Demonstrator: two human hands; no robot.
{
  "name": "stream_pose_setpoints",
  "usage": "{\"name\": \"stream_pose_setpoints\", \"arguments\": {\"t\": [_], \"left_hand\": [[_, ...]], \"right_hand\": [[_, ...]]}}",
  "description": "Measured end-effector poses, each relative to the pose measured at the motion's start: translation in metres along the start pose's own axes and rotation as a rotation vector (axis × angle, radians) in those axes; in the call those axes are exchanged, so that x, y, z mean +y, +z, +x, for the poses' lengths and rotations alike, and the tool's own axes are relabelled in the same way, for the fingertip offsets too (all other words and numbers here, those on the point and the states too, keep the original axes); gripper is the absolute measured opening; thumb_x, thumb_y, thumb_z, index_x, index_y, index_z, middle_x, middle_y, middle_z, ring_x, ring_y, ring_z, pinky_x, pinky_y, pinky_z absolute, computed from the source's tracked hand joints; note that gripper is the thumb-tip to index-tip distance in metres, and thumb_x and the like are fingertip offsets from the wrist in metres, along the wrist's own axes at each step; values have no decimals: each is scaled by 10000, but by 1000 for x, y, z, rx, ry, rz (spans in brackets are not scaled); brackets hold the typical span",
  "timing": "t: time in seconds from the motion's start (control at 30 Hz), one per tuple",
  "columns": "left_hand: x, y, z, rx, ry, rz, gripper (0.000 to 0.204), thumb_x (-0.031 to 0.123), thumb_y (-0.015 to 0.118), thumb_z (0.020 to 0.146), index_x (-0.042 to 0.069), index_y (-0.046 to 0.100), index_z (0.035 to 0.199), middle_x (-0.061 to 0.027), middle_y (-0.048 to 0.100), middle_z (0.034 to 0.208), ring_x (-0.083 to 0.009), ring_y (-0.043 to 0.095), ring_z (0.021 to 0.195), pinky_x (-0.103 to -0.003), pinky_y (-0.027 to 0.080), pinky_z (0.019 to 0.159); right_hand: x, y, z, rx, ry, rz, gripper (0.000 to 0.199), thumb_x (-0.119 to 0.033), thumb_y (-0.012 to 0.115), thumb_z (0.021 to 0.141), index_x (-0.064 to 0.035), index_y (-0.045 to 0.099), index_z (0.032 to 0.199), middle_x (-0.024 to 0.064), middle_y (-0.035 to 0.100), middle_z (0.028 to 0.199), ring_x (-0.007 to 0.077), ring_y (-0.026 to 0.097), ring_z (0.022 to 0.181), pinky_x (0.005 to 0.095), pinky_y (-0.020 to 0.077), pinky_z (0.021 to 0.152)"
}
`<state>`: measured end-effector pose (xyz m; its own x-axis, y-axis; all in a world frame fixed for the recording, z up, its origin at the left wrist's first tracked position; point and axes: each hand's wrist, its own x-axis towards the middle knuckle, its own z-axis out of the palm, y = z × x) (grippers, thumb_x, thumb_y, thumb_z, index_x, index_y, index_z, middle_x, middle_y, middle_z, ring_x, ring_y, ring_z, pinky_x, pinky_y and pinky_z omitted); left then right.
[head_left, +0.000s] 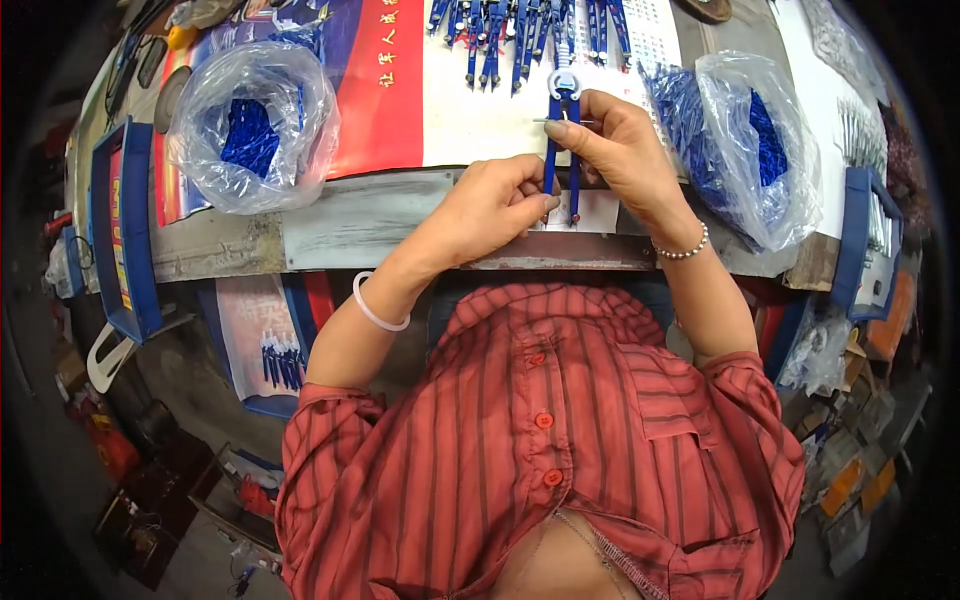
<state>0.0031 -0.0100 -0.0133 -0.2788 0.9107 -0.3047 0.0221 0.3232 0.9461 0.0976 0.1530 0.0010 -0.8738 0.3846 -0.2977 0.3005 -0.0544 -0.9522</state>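
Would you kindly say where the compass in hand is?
In the head view, the blue compass is above and right of centre, between the left hand and right hand, below the other compasses.

You're in what looks like a small workshop: a worn surface point(365, 235) carries a cluster of matching blue compasses point(495, 40) and open bags point(195, 120) of blue parts point(250, 140), trays point(268, 405) hold more pieces, and clutter point(850, 490) crowds the sides.
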Motion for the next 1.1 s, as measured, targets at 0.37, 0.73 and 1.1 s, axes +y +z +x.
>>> {"name": "stream_pose_setpoints", "arguments": {"t": [0.37,0.73,1.1], "left_hand": [[4,-2,3,-34,-55,-37,91,69,586,842,-15,560,866,-44,581,647,-92,562,537,-258,438,485],[20,-6,-9,-18,-107,-127,116,80,583,863,-30,576,898,-13,573,688,-51,529,579,-212,432,512],[40,17,-20,252,127,-279,212,192,624,894,-7,559,862,-15,601,669,-37,524,611,-211,432,522]], "right_hand": [[4,0,7,11,-80,18,271,-308,627,888,-43,611,835,-59,498,607,9,400,461,181,313,398],[-15,4,-14,-97,-22,149,284,-207,621,882,-1,573,1071,-9,588,785,26,503,570,168,405,475],[-13,18,-75,-285,158,260,167,-120,619,884,-12,563,998,3,581,739,46,531,545,180,431,482]]}}
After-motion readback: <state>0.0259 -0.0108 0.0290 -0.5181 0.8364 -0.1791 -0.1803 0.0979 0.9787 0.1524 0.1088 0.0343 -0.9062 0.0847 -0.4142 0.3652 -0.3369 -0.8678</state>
